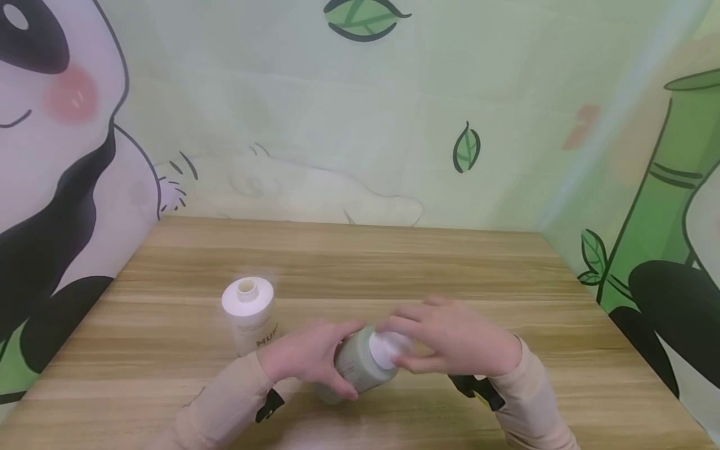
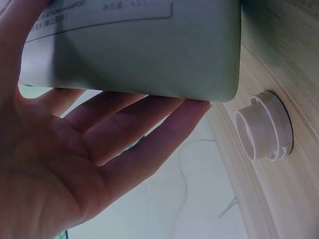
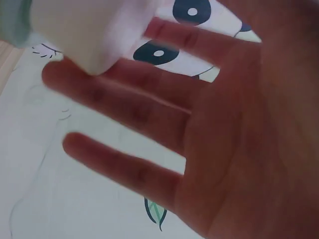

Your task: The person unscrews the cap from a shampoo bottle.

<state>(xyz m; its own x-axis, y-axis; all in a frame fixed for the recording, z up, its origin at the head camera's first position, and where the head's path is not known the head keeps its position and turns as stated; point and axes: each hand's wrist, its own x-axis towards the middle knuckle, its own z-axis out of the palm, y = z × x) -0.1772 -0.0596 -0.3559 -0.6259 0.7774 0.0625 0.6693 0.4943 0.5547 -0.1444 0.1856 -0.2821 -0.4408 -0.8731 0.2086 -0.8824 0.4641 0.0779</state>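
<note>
My left hand point(image 1: 304, 353) grips a grey-green shampoo bottle point(image 1: 359, 367) round its body, thumb on the near side. The bottle is tilted over the table, its white cap point(image 1: 385, 350) pointing right and up. With thumb and fingers on either side, my right hand point(image 1: 464, 337) pinches that cap. In the right wrist view the cap point(image 3: 94, 35) is blurred against the fingers point(image 3: 124, 104). Printed label text shows on the bottle point(image 2: 149, 55) in the left wrist view, where the fingers support its underside.
Left of my hands a white bottle point(image 1: 247, 312) stands upright, its neck uncapped and its lower part partly behind my left forearm. A loose whitish cap point(image 2: 271, 127) rests on the wooden table point(image 1: 349, 262). A cartoon-printed backdrop point(image 1: 337, 125) rises behind the table.
</note>
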